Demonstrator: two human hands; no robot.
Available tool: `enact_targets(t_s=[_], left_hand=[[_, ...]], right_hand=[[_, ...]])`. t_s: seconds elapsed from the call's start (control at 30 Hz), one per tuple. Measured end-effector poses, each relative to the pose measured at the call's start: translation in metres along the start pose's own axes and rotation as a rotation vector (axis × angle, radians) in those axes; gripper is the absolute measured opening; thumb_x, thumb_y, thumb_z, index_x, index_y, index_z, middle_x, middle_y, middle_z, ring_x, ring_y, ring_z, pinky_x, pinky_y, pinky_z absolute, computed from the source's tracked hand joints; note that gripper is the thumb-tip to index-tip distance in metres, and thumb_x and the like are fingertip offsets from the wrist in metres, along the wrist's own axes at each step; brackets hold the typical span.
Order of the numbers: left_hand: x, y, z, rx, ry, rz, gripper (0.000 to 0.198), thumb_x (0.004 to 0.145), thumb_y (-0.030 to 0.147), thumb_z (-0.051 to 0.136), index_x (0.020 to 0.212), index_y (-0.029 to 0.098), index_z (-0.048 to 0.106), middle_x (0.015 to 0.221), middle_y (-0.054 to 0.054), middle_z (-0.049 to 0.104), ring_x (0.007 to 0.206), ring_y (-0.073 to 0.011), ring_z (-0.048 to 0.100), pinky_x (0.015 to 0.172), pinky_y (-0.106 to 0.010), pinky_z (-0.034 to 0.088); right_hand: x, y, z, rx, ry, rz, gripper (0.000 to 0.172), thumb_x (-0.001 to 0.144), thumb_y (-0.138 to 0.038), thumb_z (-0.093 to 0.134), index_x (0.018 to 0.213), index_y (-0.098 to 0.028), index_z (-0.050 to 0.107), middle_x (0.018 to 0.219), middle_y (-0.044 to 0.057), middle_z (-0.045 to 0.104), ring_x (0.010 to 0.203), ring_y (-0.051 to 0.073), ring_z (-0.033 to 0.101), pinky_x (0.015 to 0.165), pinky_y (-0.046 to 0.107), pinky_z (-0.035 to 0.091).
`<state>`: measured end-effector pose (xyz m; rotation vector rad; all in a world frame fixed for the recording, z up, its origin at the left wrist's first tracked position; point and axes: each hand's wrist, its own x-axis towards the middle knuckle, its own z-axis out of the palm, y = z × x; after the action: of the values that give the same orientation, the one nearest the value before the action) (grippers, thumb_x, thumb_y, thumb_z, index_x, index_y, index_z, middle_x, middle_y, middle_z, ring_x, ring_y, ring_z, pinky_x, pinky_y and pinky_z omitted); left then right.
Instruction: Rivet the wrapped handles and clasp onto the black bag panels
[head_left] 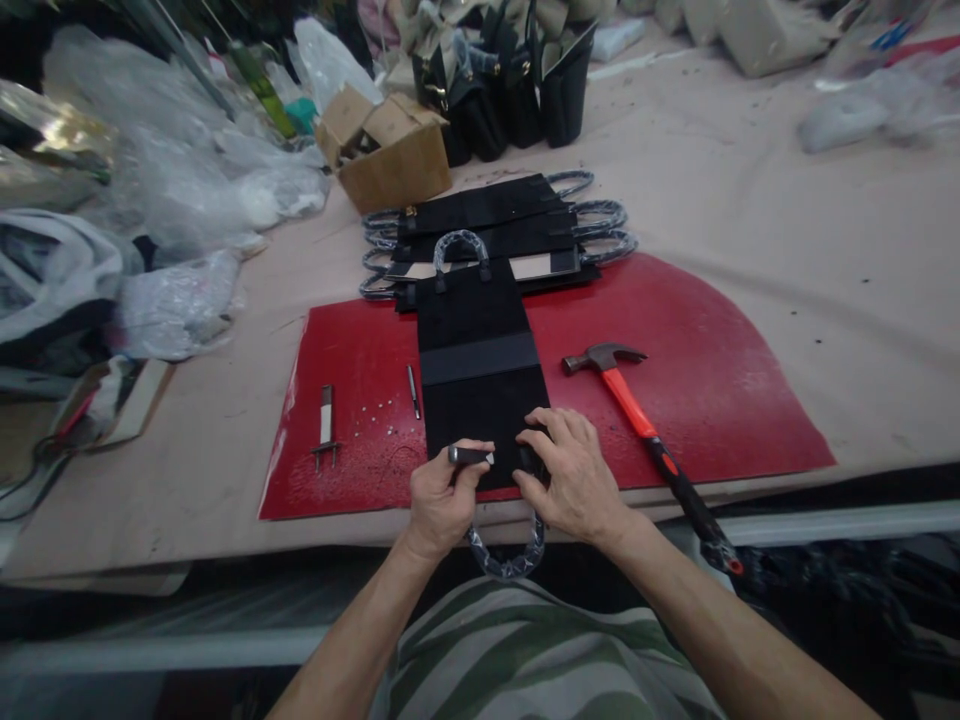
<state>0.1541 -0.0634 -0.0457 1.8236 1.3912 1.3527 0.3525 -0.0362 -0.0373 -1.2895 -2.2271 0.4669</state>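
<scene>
A long black bag panel [484, 415] lies in front of me, with plastic-wrapped handles at its far and near ends. My left hand [442, 500] is closed around a short dark tool [469, 456] with a pale tip, held over the panel's near part; its exact kind is unclear. My right hand [574, 475] rests on the panel's right edge, fingers apart and curved, beside a small dark tab partly hidden by them. The near handle [506, 566] hangs past the table edge between my wrists.
A red mat [690, 370] lies under the panel. On it are a claw hammer [626, 395], a pronged metal tool [326, 425], a thin metal rod [413, 391] and small bits. Behind are stacked black panels [487, 235], a cardboard box [394, 160], black bags [562, 95] and plastic wrap [187, 190].
</scene>
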Motion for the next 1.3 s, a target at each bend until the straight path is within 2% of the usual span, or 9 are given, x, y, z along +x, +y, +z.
enact_targets(t_s=[0.43, 0.7, 0.87, 0.93, 1.0, 1.07, 1.13, 1.2, 1.3], left_hand=[[0.000, -0.002, 0.003, 0.067, -0.023, 0.046, 0.016, 0.094, 0.014, 0.059, 0.107, 0.018, 0.066, 0.099, -0.003, 0.074, 0.092, -0.0150, 0.071, 0.085, -0.024, 0.057], [0.007, 0.002, 0.005, 0.173, -0.146, 0.133, 0.015, 0.096, 0.014, 0.053, 0.108, 0.018, 0.061, 0.099, -0.003, 0.071, 0.087, -0.0140, 0.070, 0.076, -0.021, 0.055], [0.009, 0.002, 0.004, 0.161, -0.182, 0.116, 0.015, 0.096, 0.015, 0.050, 0.107, 0.019, 0.060, 0.097, -0.003, 0.070, 0.084, -0.0146, 0.069, 0.074, -0.022, 0.054], [0.009, 0.002, 0.005, 0.150, -0.183, 0.109, 0.014, 0.096, 0.016, 0.050, 0.107, 0.019, 0.059, 0.096, -0.003, 0.070, 0.081, -0.0143, 0.069, 0.073, -0.022, 0.054], [0.009, 0.002, 0.005, 0.144, -0.186, 0.109, 0.015, 0.096, 0.016, 0.050, 0.108, 0.019, 0.059, 0.095, -0.003, 0.070, 0.081, -0.0145, 0.069, 0.073, -0.023, 0.054], [0.009, 0.001, 0.007, 0.146, -0.184, 0.113, 0.015, 0.096, 0.016, 0.050, 0.108, 0.019, 0.058, 0.095, -0.003, 0.070, 0.084, -0.0153, 0.070, 0.074, -0.023, 0.054], [0.009, 0.001, 0.008, 0.147, -0.178, 0.109, 0.015, 0.096, 0.016, 0.050, 0.108, 0.019, 0.058, 0.095, -0.003, 0.071, 0.085, -0.0160, 0.070, 0.075, -0.024, 0.054], [0.009, 0.001, 0.010, 0.137, -0.170, 0.100, 0.015, 0.095, 0.016, 0.050, 0.107, 0.020, 0.057, 0.095, -0.003, 0.071, 0.086, -0.0164, 0.070, 0.076, -0.024, 0.054], [0.009, -0.001, 0.011, 0.102, -0.151, 0.093, 0.015, 0.094, 0.015, 0.051, 0.106, 0.020, 0.057, 0.094, -0.002, 0.071, 0.086, -0.0164, 0.071, 0.076, -0.024, 0.055]], right_hand=[[-0.002, -0.001, 0.000, -0.001, -0.007, 0.005, 0.035, 0.079, -0.025, 0.072, 0.112, -0.017, 0.062, 0.130, 0.013, 0.052, 0.124, 0.033, 0.042, 0.112, 0.051, 0.029], [-0.002, 0.000, 0.003, 0.025, 0.015, 0.008, 0.034, 0.078, -0.024, 0.070, 0.110, -0.017, 0.063, 0.129, 0.013, 0.053, 0.125, 0.034, 0.043, 0.110, 0.051, 0.031], [-0.007, 0.016, -0.012, 0.124, 0.125, -0.025, 0.029, 0.086, -0.029, 0.062, 0.112, -0.017, 0.061, 0.126, 0.014, 0.057, 0.120, 0.031, 0.049, 0.102, 0.047, 0.040], [-0.015, 0.030, -0.028, -0.007, 0.206, 0.047, 0.027, 0.089, -0.030, 0.059, 0.112, -0.015, 0.061, 0.124, 0.016, 0.057, 0.116, 0.032, 0.051, 0.098, 0.047, 0.042], [-0.025, 0.046, -0.046, -0.236, 0.213, 0.177, 0.026, 0.090, -0.030, 0.058, 0.109, -0.013, 0.061, 0.118, 0.018, 0.058, 0.107, 0.034, 0.054, 0.089, 0.046, 0.045], [-0.035, 0.059, -0.062, -0.424, 0.112, 0.334, 0.023, 0.090, -0.032, 0.057, 0.103, -0.013, 0.060, 0.104, 0.018, 0.059, 0.092, 0.033, 0.057, 0.074, 0.041, 0.045], [-0.041, 0.067, -0.073, -0.455, 0.002, 0.448, 0.016, 0.091, -0.031, 0.055, 0.093, -0.016, 0.057, 0.091, 0.013, 0.057, 0.078, 0.028, 0.056, 0.062, 0.035, 0.040], [-0.041, 0.068, -0.080, -0.269, -0.051, 0.556, 0.012, 0.087, -0.028, 0.056, 0.081, -0.019, 0.051, 0.079, 0.007, 0.054, 0.068, 0.022, 0.053, 0.056, 0.030, 0.035], [-0.035, 0.059, -0.085, 0.277, -0.129, 0.759, 0.016, 0.080, -0.030, 0.057, 0.074, -0.021, 0.045, 0.065, 0.001, 0.049, 0.057, 0.017, 0.048, 0.050, 0.026, 0.036]])
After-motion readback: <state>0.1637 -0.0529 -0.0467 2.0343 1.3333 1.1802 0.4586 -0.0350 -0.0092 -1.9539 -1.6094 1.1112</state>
